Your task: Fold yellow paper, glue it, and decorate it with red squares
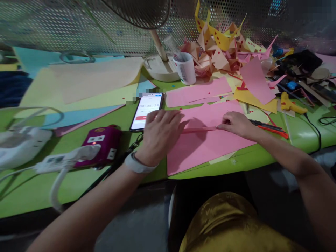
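A narrow folded pink paper strip (201, 129) lies across a larger pink sheet (191, 154) at the table's front edge. My left hand (164, 134), with a pale band on the wrist, is at the strip's left end. Its fingers are bent and close together, with the thumb against the strip. At the right end, my right hand (235, 124) has curled fingers pinching the strip against the sheet. Just beyond my left hand lies a phone (147, 106) with a lit timer screen. A red-and-black cutter (273, 128) rests beside my right hand.
Left of me are a purple power adapter (102, 145) and a white power strip (21, 143) with cables. Behind stand a fan (160, 70) and white cup (186, 70). Folded paper shapes (217, 45) pile up at the back; a yellow glue gun (292, 103) lies right.
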{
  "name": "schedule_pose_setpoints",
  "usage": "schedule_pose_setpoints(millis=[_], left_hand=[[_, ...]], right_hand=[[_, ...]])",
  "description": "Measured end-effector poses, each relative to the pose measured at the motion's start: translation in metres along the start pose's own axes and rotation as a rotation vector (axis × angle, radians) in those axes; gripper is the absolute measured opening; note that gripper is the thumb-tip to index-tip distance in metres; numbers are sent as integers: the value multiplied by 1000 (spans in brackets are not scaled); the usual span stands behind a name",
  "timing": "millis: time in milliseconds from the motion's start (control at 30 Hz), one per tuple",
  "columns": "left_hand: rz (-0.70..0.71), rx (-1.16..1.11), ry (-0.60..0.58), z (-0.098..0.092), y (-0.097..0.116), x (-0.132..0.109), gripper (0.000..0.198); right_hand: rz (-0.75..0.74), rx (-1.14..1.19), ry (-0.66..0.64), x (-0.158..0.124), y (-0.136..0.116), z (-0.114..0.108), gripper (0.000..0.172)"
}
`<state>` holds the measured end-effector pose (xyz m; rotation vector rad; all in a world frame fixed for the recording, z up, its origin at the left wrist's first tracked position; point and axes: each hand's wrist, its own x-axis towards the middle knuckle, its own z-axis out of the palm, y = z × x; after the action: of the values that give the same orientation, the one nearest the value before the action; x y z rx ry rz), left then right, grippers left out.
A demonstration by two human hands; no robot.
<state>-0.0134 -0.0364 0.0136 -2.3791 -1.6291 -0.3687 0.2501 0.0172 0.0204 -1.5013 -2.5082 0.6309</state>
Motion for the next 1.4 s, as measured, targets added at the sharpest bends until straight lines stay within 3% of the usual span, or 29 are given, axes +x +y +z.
schedule_pose_setpoints(millis=[100, 167, 267, 600, 867, 967, 1033, 1067, 1100, 1200, 1300, 1400], left_hand=[[354, -167, 8, 11, 19, -8, 53], [437, -242, -53, 21, 26, -13, 76], [395, -288, -142, 30, 27, -16, 89], [362, -331, -240, 27, 25, -15, 85], [370, -309, -182, 36, 23, -17, 85], [390, -311, -160, 35, 22, -18, 82], [412, -311, -143, 36, 22, -19, 79], [417, -312, -137, 37, 21, -19, 78], [417, -311, -134, 37, 21, -20, 77], [400, -298, -132, 40, 21, -20, 79], [414, -285, -140, 41, 21, -20, 81], [425, -284, -142, 40, 22, -19, 80]], right_hand=[[4, 5, 8, 0, 0, 1, 28], [2, 7, 17, 1, 0, 1, 28], [-9, 20, 13, 1, 1, 1, 27], [-73, -7, 11, 0, 7, -1, 24], [-32, -199, -90, -10, 35, -38, 32], [-40, -209, 6, -19, 33, -46, 30], [-85, -209, 178, -24, 19, -38, 30], [-122, -214, 267, -26, 10, -29, 36], [-209, -219, 276, -27, 1, -18, 47], [-457, -320, 44, -29, -19, 16, 80], [-474, -399, -88, -28, -21, 34, 88], [-464, -404, -100, -28, -16, 36, 90]])
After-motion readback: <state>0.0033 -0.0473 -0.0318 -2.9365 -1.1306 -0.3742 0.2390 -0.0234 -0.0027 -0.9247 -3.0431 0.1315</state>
